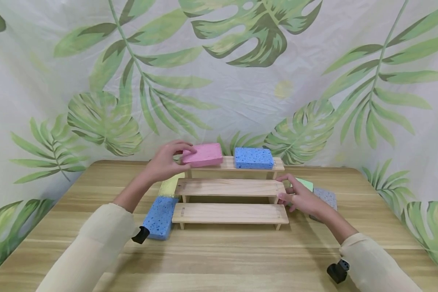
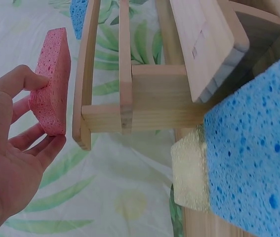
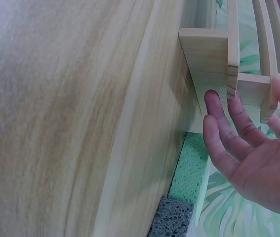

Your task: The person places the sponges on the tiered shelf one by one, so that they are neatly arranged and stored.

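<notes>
My left hand [image 1: 166,160] holds a pink sponge [image 1: 203,155] by its left end, thumb in front and fingers behind. It is over the left end of the top step of a three-step wooden rack [image 1: 230,186]; a narrow gap shows between sponge and step in the left wrist view. A blue speckled sponge [image 1: 253,158] sits at the right of that same step. My right hand [image 1: 301,196] is at the rack's right end, thumb and index finger about the end of the middle step, the other fingers [image 3: 219,113] extended lower by the bottom step.
Left of the rack, a yellow sponge [image 1: 169,185] and another blue sponge [image 1: 159,219] lie on the wooden table [image 1: 219,259]. To its right are a green sponge [image 1: 304,184] and a grey sponge [image 1: 325,198], partly behind my right hand. A leaf-print cloth [image 1: 237,101] hangs behind.
</notes>
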Tool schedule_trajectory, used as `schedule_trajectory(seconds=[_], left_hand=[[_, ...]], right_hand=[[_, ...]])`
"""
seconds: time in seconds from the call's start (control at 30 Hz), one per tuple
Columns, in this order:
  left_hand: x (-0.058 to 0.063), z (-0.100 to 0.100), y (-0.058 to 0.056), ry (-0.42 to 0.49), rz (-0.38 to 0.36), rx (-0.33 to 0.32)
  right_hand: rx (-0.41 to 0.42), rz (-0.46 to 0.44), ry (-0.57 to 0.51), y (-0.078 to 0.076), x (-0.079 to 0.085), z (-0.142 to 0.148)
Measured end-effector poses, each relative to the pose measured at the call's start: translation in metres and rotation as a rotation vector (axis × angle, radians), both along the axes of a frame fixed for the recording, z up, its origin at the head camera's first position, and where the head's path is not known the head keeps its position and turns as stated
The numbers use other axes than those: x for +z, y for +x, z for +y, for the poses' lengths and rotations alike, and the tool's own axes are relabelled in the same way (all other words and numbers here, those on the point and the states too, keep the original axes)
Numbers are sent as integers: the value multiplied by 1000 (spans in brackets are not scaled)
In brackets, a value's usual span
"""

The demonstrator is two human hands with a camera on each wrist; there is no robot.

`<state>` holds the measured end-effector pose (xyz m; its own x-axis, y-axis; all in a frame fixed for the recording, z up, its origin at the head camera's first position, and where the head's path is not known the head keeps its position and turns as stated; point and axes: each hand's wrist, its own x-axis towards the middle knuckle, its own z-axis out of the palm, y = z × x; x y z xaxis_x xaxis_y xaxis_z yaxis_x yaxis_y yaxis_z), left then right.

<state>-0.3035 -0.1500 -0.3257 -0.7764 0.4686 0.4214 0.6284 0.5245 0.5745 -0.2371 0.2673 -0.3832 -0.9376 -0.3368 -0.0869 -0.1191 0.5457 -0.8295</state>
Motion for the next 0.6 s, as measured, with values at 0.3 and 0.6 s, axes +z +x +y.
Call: schedule_trajectory(seconds=[0.3,0.6], left_hand=[[-2,9,-8,16,-30,-45],[-6,18,-11,45,-103,-45]], right_hand=[[1,-8,-5,0,0,-1],[10,-1,-7,1,1,0]])
